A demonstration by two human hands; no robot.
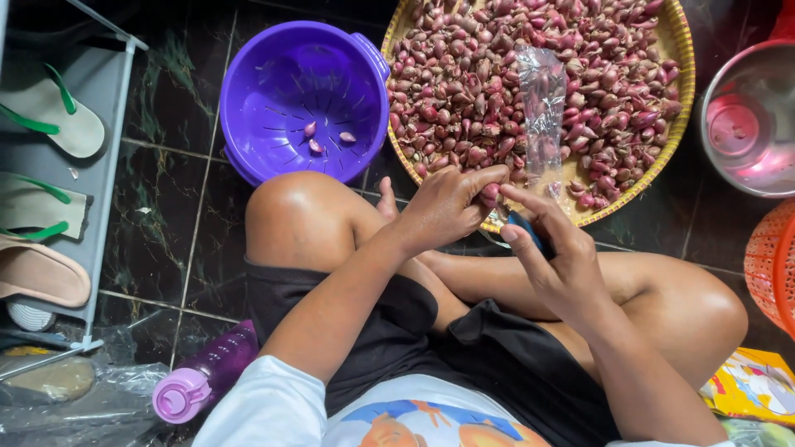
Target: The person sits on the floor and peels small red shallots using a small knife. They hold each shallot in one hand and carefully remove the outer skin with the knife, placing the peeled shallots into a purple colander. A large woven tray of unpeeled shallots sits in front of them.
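While pinched at the fingertips of the left hand (447,207), fingers curled tight round it, one small red shallot (490,192) at frame centre, just off the near rim of the tray. Right hand (551,257) just beside, right of centre, fingers closed about a small blue-handled knife (523,228), forefinger stretched out toward the shallot; blade hidden. Below both, bare crossed knees and black shorts filling the lower middle. Lower left: purple plastic bottle with pink cap (203,377) lying on dark marbled floor tiles (157,240). Lower right corner: yellow printed packet (754,385). Further off, upper centre-left: round purple plastic colander (257,74) with three peeled shallots (319,139) inside. Upper right: wide woven bamboo tray (675,108) heaped with unpeeled red shallots (464,74), a clear plastic bag (542,99) lying on top. Right edge: steel bowl (749,116), orange plastic basket (770,261) below it. Left edge: grey shoe rack (99,91) with green-strapped sandals (54,112).
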